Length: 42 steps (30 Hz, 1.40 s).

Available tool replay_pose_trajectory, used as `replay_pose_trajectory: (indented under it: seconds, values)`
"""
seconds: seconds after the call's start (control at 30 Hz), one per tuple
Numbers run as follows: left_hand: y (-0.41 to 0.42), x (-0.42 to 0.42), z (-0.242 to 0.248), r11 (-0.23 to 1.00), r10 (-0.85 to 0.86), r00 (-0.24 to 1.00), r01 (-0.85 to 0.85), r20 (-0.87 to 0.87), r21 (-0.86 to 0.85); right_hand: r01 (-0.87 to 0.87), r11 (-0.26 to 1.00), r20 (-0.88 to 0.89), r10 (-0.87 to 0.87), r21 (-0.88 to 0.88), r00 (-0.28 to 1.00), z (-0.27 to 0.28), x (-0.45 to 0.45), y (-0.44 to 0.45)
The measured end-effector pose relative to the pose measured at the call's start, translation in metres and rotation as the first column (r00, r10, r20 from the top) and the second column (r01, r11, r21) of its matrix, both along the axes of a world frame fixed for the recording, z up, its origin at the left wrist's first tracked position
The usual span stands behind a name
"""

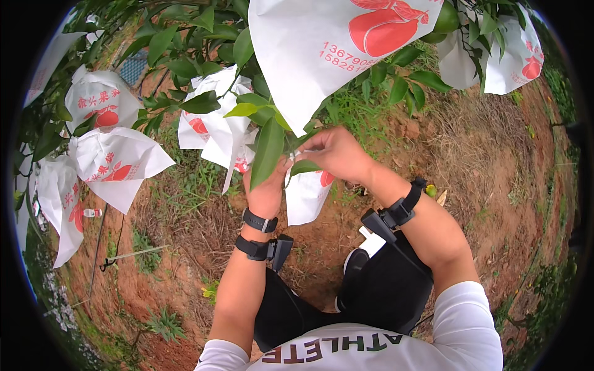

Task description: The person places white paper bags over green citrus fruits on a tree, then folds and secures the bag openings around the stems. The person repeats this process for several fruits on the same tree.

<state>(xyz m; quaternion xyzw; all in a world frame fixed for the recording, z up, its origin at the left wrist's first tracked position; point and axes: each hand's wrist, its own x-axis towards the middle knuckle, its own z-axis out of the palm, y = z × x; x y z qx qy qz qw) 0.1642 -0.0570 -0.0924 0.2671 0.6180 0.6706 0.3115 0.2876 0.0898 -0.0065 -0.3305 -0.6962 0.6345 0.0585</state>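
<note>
Both my hands meet at the top of a white paper fruit bag (pixel 307 199) with a red fruit print, which hangs below them among leafy citrus branches. My left hand (pixel 267 178) is at the bag's upper left, its fingertips partly behind a large green leaf (pixel 267 153). From the right, my right hand (pixel 336 153) pinches the gathered top of the bag with thumb and forefinger. A larger white paper bag (pixel 325 60) hangs just above my hands, its lower tip near my right fingers. Whatever is inside the bags is hidden.
More bagged fruit hangs at the left (pixel 123 162) and upper right (pixel 513 55). A green fruit (pixel 446 18) shows beside the big bag. Below are reddish soil, grass, a thin dark hose (pixel 98 250) and a small bottle (pixel 92 213). A white item (pixel 372 241) lies by my shoe.
</note>
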Motion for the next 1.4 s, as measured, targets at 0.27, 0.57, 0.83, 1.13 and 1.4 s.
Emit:
replay_pose_trajectory:
  seconds: [0.27, 0.57, 0.83, 1.13, 1.4]
  values:
    - [0.002, 0.007, 0.005, 0.998, 0.057, 0.995, -0.055, -0.079, 0.03, -0.023, 0.991, -0.073, 0.013, -0.132, 0.997, -0.01, 0.002, 0.008]
    - [0.004, 0.008, 0.005, 0.998, 0.056, 0.985, -0.056, -0.161, 0.001, -0.063, 0.996, -0.054, 0.066, 0.058, 0.996, -0.008, 0.006, 0.008]
    - [-0.013, 0.0, 0.025, 1.0, -0.015, 0.988, 0.012, -0.155, -0.024, -0.129, 0.768, -0.028, 0.188, 0.628, 0.982, 0.006, -0.002, -0.008]
    - [-0.027, -0.007, 0.003, 0.987, -0.151, 0.979, 0.157, -0.134, 0.034, -0.058, 0.604, -0.066, 0.182, 0.795, 0.981, 0.001, -0.012, -0.022]
    - [-0.028, 0.001, 0.02, 0.977, -0.199, 0.969, 0.207, -0.143, 0.041, -0.034, 0.456, -0.056, 0.183, 0.889, 0.982, -0.009, -0.016, -0.027]
